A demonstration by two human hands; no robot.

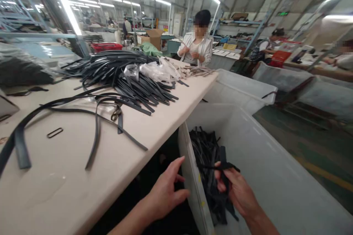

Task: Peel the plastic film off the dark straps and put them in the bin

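Note:
My right hand (237, 187) is closed on a black strap (223, 152), held over the inside of a white plastic bin (264, 158). A thin dark end of it sticks out on both sides of my fingers. Below lies a heap of black straps (205, 147) in the bin, partly hidden by my hand. My left hand (168, 187) is empty, its fingers apart, beside the bin's near wall and close to the table edge.
On the pale table (74, 194) lie a big pile of dark straps (118, 69), a metal loop (54, 132) and clear plastic bags (160, 69). A co-worker (196, 42) stands at the table's far end. Another white bin (237, 88) is behind mine.

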